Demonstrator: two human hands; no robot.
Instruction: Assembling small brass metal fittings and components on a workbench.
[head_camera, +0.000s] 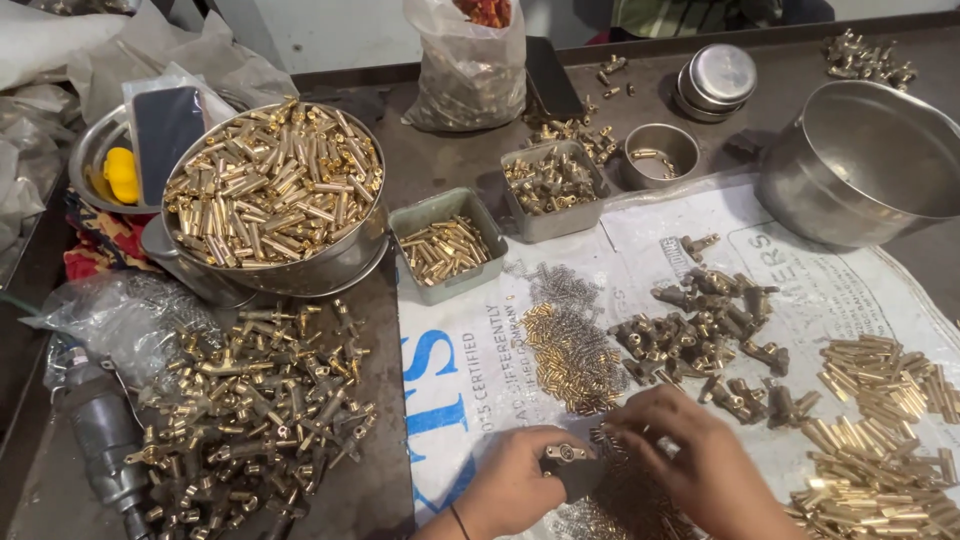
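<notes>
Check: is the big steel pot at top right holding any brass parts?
No. The steel pot lies tipped toward the camera, and its visible inside is bare metal.

A dark metal worktop (440, 160) crowded with brass parts

A printed white sack (640, 240) covers its right side — small heaps of brass pieces lie on it. A big steel bowl (330, 265) of brass tubes, two small square trays (445, 245), a plastic bag (465, 75), round tins (720, 75) and a large empty pot (860, 165) stand behind; loose brass fittings (250, 410) pile at left.
</notes>
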